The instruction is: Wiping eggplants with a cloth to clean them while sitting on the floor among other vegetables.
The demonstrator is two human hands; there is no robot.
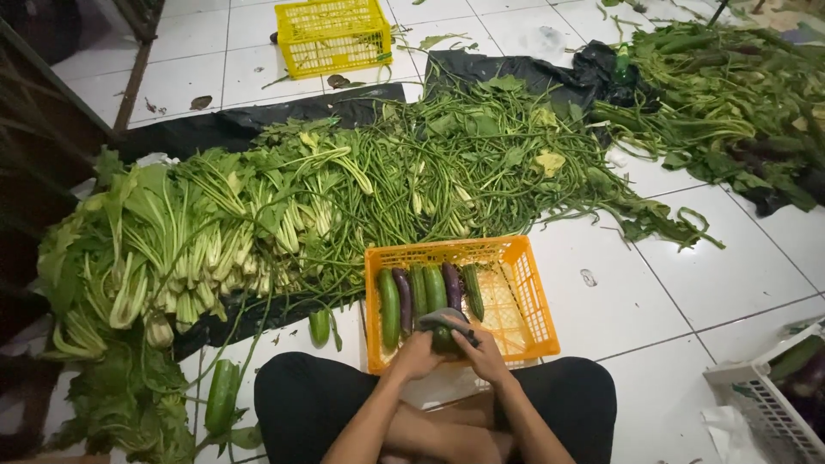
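My left hand (415, 355) and my right hand (484, 353) meet just above the near edge of an orange plastic crate (537, 301). Together they grip a dark vegetable (443, 325), purple and green; its exact kind is hard to tell. Inside the crate, along its left half, lie green cucumbers (389, 305) and purple eggplants (401, 296) in a row. I sit cross-legged in black trousers (301, 404) right behind the crate.
A big heap of leafy greens (172, 241) and long beans (430, 172) covers black plastic sheets on the white tiled floor. Loose cucumbers (222, 395) lie at my left. A yellow crate (331, 34) stands far back, a white basket (765, 404) at right.
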